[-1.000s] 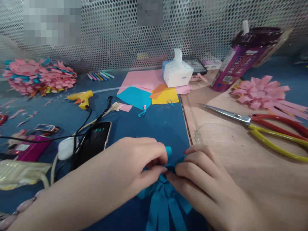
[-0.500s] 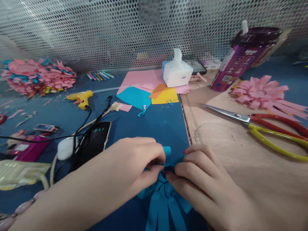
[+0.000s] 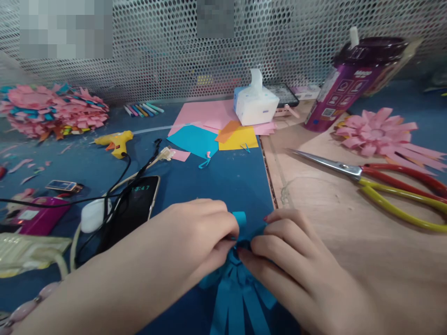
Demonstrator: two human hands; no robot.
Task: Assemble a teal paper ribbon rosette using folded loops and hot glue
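A blue paper flower with long hanging strips lies on the blue table surface, partly covered by both hands. My left hand comes in from the left, thumb and forefinger pinched together at the flower's middle; what lies between the fingertips is hidden. Curled strips of the same blue paper stick up just beyond those fingers. From the right, my right hand grips the flower, its fingers bent and the forefinger tip pressed near the centre.
Large scissors with red and yellow handles and a pink paper flower lie right. A purple cup and tissue pack stand behind. Left are a yellow glue gun, cables and a phone. Coloured paper lies ahead.
My left thumb and forefinger have closed nearer together at the flower's middle. My right hand stays almost in place. The whole view has shifted very slightly.
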